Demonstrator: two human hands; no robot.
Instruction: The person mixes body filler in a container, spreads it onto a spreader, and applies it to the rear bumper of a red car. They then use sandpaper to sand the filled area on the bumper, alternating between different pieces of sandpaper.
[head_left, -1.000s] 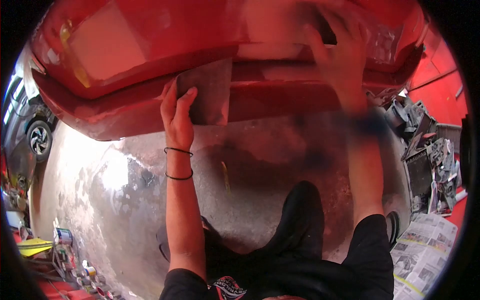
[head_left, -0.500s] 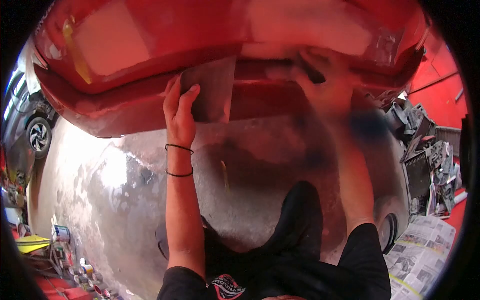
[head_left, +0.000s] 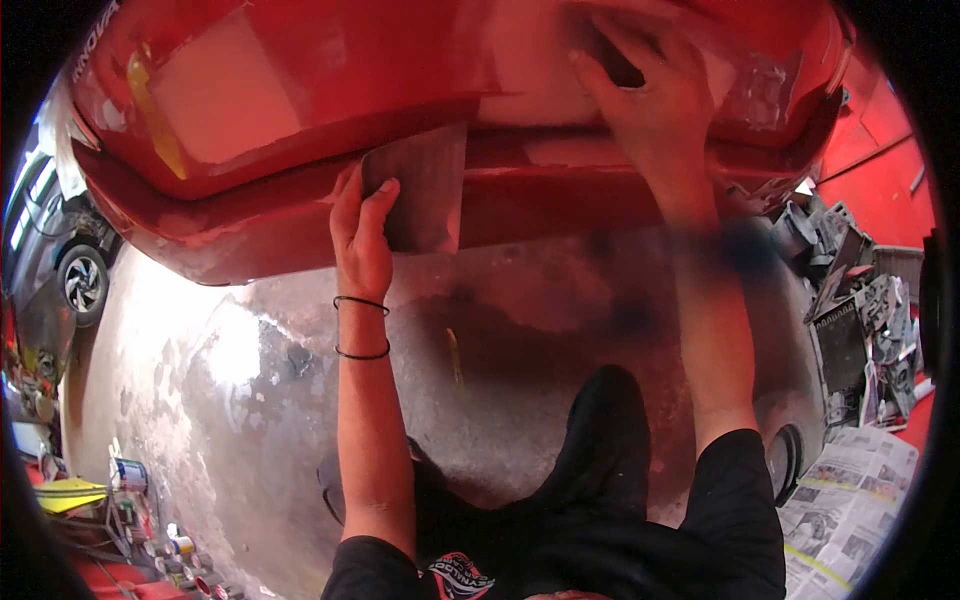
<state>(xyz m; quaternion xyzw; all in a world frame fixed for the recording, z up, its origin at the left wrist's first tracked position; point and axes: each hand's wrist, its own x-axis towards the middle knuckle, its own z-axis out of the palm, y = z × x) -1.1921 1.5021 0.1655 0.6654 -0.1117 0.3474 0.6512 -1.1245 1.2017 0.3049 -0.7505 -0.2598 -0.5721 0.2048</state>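
In front of me is a red car's rear end [head_left: 380,60], with dull pinkish patches on the panel and the bumper [head_left: 240,235] below. My left hand [head_left: 362,225] pinches a dark grey rectangular sheet that looks like sandpaper [head_left: 428,190], thumb on its face and fingers behind. The sheet hangs before the bumper. Higher up, my right hand [head_left: 655,100] is curled against the panel over the dull patch [head_left: 530,60] at right. Something dark shows between its thumb and fingers; blur keeps me from making it out. A yellow tape strip [head_left: 155,120] sticks to the panel at left.
Another car with an alloy wheel [head_left: 82,278] stands at far left. Paint cans [head_left: 128,474] and several small containers sit lower left. Scrap parts [head_left: 850,320] pile up at right, above newspaper sheets [head_left: 845,500] and a round black-rimmed object [head_left: 785,465]. My bent knee [head_left: 610,410] is below.
My right hand has moved up from the bumper's upper edge onto the dull patch of the panel. My left hand and its sheet stay nearly in place, slightly lower in view.
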